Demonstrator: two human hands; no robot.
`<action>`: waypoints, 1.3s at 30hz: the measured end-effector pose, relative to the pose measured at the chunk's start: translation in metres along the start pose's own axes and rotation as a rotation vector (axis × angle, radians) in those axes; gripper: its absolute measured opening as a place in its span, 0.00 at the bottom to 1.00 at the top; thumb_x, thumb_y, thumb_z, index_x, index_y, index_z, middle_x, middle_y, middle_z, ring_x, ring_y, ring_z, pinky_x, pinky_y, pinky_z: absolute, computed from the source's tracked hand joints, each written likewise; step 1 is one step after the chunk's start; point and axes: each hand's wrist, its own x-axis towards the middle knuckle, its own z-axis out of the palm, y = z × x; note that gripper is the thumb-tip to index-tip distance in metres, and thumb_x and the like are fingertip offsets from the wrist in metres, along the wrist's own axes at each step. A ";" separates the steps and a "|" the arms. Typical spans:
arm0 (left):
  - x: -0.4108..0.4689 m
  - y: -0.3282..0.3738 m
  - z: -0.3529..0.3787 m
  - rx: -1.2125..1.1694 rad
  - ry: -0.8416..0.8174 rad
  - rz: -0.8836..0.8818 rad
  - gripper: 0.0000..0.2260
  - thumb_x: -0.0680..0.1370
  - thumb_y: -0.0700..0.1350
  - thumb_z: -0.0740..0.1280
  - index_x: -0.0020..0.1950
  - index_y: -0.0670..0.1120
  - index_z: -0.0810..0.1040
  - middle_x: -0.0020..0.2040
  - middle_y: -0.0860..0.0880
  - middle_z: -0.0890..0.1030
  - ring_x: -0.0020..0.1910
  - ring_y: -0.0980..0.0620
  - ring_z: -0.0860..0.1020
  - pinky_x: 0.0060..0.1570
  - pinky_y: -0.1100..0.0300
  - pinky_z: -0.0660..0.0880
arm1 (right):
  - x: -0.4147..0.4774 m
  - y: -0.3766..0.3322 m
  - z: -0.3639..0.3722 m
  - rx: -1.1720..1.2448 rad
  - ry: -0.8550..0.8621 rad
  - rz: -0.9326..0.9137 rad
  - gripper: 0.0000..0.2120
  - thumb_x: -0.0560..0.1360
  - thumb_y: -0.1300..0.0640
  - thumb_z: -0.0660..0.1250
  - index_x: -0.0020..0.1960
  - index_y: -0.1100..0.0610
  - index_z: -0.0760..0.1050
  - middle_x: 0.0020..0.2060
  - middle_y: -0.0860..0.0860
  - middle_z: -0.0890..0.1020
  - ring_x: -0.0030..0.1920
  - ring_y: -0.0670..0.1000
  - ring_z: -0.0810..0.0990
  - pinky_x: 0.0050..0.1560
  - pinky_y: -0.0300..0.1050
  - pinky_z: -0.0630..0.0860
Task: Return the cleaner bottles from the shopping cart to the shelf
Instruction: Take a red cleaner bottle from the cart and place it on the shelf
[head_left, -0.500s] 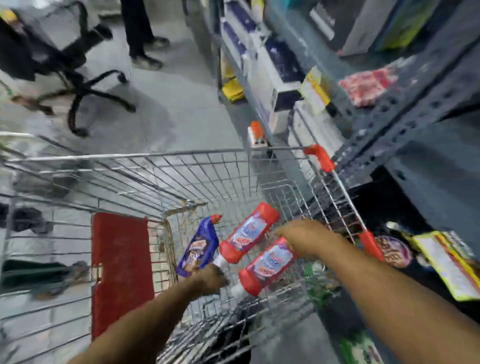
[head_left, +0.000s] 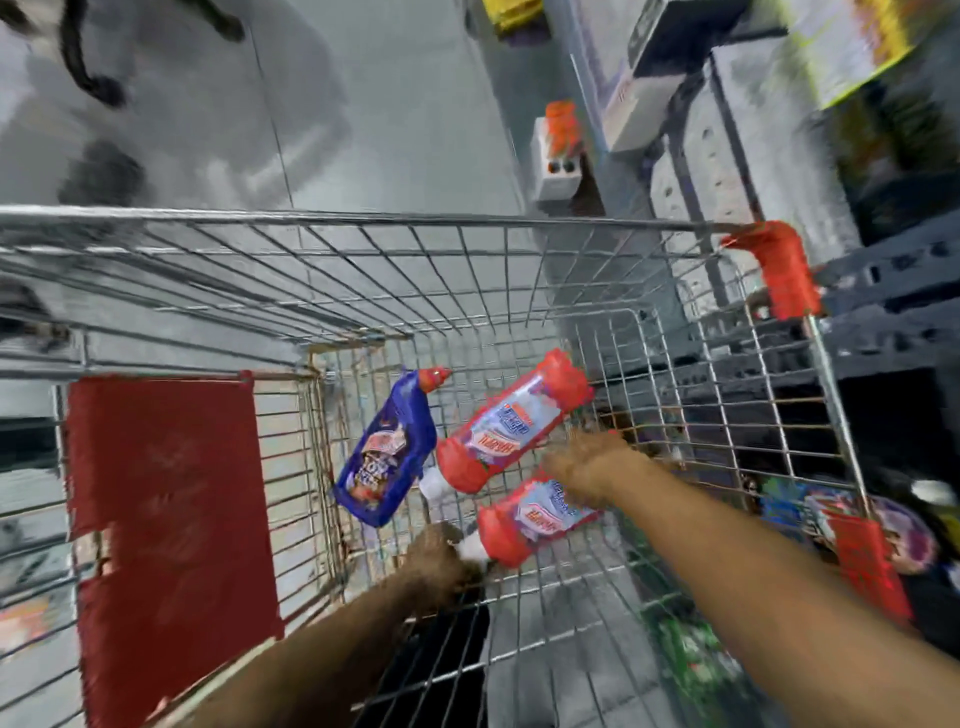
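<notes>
Three cleaner bottles lie in the wire shopping cart (head_left: 363, 221): a blue bottle (head_left: 384, 457) with a red cap, a farther red bottle (head_left: 509, 426) and a nearer red bottle (head_left: 530, 525), both with white necks. My left hand (head_left: 436, 561) is closed at the white neck of the nearer red bottle. My right hand (head_left: 587, 467) reaches down onto the far end of that bottle and touches the farther red one. Motion blur hides its fingers, so its grip is unclear.
The cart's red child-seat flap (head_left: 166, 519) is at the left and its red corner guards (head_left: 784, 265) at the right. Dark metal shelving (head_left: 883, 291) with boxes and packets stands right of the cart. A white and orange item (head_left: 558, 156) sits on the grey floor beyond.
The view has tilted down and closer into the cart. My left hand has shifted from the farther red bottle's neck to the nearer one's. My right hand has sunk lower onto the bottles.
</notes>
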 end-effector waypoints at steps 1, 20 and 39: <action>-0.001 0.000 0.001 -0.013 -0.019 -0.028 0.19 0.70 0.46 0.71 0.57 0.38 0.77 0.55 0.35 0.81 0.49 0.47 0.79 0.52 0.51 0.76 | 0.003 -0.001 0.001 0.037 -0.007 0.030 0.18 0.73 0.60 0.62 0.63 0.57 0.73 0.62 0.59 0.78 0.61 0.60 0.77 0.59 0.50 0.73; -0.040 0.051 -0.027 -0.805 -0.062 0.205 0.10 0.71 0.43 0.73 0.53 0.47 0.81 0.46 0.52 0.86 0.44 0.54 0.83 0.38 0.67 0.78 | -0.064 0.008 -0.030 0.926 0.211 0.006 0.25 0.66 0.59 0.77 0.61 0.53 0.74 0.53 0.43 0.79 0.49 0.39 0.77 0.47 0.30 0.73; -0.268 0.236 -0.062 -0.475 0.039 0.971 0.08 0.72 0.39 0.70 0.50 0.39 0.80 0.37 0.48 0.87 0.37 0.51 0.84 0.37 0.58 0.82 | -0.313 -0.070 0.003 1.667 1.198 -0.308 0.16 0.71 0.69 0.69 0.56 0.56 0.77 0.43 0.46 0.87 0.44 0.43 0.85 0.41 0.37 0.80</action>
